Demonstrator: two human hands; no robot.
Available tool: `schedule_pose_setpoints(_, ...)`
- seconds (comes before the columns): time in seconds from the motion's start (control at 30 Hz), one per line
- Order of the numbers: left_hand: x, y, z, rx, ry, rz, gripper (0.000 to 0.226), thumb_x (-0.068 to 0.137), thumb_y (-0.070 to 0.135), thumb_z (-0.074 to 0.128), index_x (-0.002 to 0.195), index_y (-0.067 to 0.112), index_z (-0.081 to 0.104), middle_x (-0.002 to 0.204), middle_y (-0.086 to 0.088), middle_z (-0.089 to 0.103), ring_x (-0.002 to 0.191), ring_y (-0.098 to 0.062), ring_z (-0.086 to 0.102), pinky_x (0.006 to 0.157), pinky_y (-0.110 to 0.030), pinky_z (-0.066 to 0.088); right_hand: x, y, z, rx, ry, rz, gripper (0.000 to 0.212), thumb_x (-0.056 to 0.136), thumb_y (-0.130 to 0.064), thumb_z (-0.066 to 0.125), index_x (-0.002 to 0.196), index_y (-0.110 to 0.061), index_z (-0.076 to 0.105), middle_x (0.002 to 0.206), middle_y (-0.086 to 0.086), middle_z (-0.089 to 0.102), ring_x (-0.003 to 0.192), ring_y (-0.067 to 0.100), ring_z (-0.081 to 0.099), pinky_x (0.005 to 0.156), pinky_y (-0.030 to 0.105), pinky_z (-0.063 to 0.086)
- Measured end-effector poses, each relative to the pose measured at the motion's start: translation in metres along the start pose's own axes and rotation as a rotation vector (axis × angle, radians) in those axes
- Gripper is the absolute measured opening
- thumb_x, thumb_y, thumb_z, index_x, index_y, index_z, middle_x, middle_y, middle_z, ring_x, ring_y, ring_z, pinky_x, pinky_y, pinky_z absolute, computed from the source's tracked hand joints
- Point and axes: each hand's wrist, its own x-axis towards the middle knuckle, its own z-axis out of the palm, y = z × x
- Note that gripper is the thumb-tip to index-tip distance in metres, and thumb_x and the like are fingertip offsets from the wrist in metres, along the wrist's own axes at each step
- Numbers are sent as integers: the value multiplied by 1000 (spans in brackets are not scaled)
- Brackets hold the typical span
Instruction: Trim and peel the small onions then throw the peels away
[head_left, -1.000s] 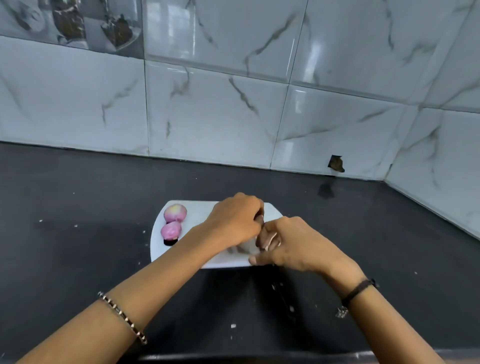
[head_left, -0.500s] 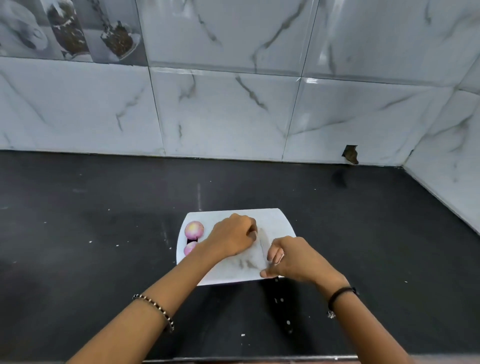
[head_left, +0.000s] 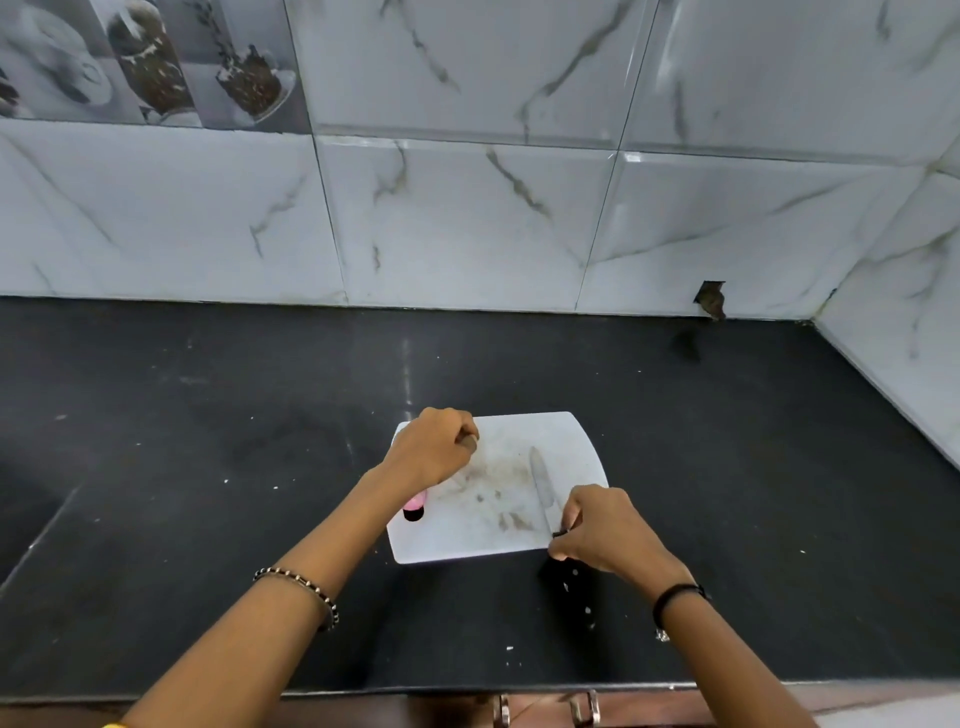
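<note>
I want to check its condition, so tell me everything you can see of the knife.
The knife has a narrow, pale metal blade lying flat on the white cutting board, tip pointing away. Its dark handle is mostly hidden under the right hand, whose fingers pinch it where blade meets handle, at the board's near edge.

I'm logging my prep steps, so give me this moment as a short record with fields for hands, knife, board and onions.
left hand: curled round a small brown piece, onion or peel unclear
right hand: grips the steel-bladed black-handled knife, blade lying on the board
board: white rectangular plastic cutting board, smeared, on the black counter
onions: one peeled pink onion at the board's left edge, partly under the left wrist
</note>
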Motion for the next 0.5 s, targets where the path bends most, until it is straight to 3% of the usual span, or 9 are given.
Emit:
schedule_pose_setpoints(0.17, 6, -11, -1, -31, -29, 14, 23, 99, 13, 53, 111, 14, 73, 106, 0, 74, 91, -18, 70, 85, -31, 58, 12, -8, 0, 19, 37, 16, 19, 72, -16, 81, 84, -10, 67, 91, 4, 67, 79, 22, 70, 63, 31, 57)
schedule_pose_setpoints(0.3, 13, -15, -1, -35, -31, 27, 22, 99, 14, 52, 108, 16, 73, 105, 1, 75, 90, -18, 70, 87, -34, 59, 25, -11, 1, 19, 36, 22, 20, 76, -15, 80, 88, -1, 72, 91, 12, 73, 80, 25, 72, 69, 30, 58)
schedule_pose_setpoints(0.4, 14, -16, 3, -45, -58, 26, 23, 99, 15, 52, 108, 17, 73, 104, 2, 74, 90, -18, 70, 87, -38, 60, 29, -11, 4, 37, 36, 6, 19, 78, -21, 83, 90, -11, 71, 96, 3, 69, 84, 18, 67, 80, 34, 61)
schedule_pose_setpoints(0.5, 17, -17, 2, -84, -25, 24, 22, 100, 17, 54, 111, 16, 73, 110, 1, 73, 96, -17, 69, 89, -34, 58, 34, -14, 4, 46, 25, -6, 25, 77, -33, 86, 90, -20, 69, 98, -3, 68, 87, 13, 65, 81, 35, 60)
